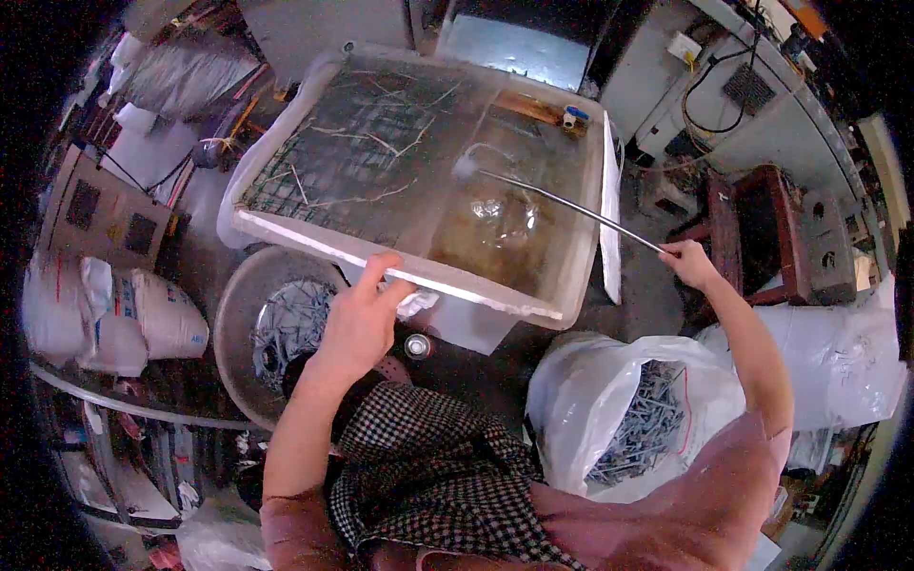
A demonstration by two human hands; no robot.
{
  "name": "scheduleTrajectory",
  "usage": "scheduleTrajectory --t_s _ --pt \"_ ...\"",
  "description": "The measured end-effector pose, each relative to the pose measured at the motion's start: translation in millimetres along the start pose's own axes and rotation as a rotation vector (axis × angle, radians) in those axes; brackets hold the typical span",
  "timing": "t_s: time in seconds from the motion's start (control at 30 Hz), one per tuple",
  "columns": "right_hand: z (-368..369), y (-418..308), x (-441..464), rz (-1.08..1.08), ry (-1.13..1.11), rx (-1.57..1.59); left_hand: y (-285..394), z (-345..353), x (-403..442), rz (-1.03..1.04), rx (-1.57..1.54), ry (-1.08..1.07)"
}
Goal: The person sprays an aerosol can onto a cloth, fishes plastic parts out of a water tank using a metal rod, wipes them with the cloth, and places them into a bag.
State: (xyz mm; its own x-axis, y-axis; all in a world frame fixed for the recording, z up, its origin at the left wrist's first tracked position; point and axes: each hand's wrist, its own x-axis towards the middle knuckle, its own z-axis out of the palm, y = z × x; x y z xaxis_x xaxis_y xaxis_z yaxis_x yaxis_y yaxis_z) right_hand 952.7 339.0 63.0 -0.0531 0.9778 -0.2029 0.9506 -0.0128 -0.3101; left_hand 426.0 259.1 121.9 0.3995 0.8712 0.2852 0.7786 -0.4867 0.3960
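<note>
A large pale tub (pixel 286 229) stands before me, with murky brownish water (pixel 476 224) in its right part. My left hand (pixel 365 309) is on its near rim, fingers hooked over the edge. Out to the right, my right hand (pixel 689 264) is closed around the end of a long metal rod (pixel 571 203). The rod slants across the right rim to the water, where its far end meets a whitish blurred patch; the tip's shape is unclear. In the tub's left part lies a dark green grid (pixel 352 162) with thin pale strips on it.
A round bin (pixel 233 328) of grey pieces stands below left, and a white sack (pixel 571 400) of similar grey pieces at lower right. A small can (pixel 417 345) is on the floor under the tub. Filled bags (pixel 157 314) sit at left; a reddish stand (pixel 728 233) is at right.
</note>
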Motion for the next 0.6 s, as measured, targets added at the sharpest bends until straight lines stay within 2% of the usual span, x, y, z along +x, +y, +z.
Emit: scheduleTrajectory --t_s 0.07,0.17,0.2,0.3,0.33,0.47,0.57,0.6 --pt "7.8 -13.2 17.0 0.096 -0.062 0.017 -0.9 2.6 0.2 0.012 -0.02 0.011" --pt "39.1 -6.1 49.8 0.093 -0.08 0.045 -1.7 4.5 0.4 0.028 -0.053 0.038" --pt "49.5 -7.4 59.2 -0.032 -0.036 -0.011 -2.9 4.7 0.5 0.043 -0.066 0.055" --pt "75.9 -10.9 87.2 -0.079 -0.051 -0.057 -8.1 7.7 -2.4 0.027 -0.051 0.012" --pt "76.9 -21.8 89.7 0.041 -0.1 0.026 -7.8 5.7 -2.4 0.057 -0.046 0.031" --pt "118.6 -14.1 119.2 -0.086 0.04 0.01 -9.4 9.8 -6.2 0.014 -0.059 0.01" --pt "136.0 -19.3 138.6 -0.053 -0.015 0.089 -12.5 12.2 -6.0 0.051 -0.035 0.01" --pt "141.6 -20.4 148.5 -0.087 -0.039 -0.029 -13.1 13.0 -5.3 0.048 -0.034 0.012"
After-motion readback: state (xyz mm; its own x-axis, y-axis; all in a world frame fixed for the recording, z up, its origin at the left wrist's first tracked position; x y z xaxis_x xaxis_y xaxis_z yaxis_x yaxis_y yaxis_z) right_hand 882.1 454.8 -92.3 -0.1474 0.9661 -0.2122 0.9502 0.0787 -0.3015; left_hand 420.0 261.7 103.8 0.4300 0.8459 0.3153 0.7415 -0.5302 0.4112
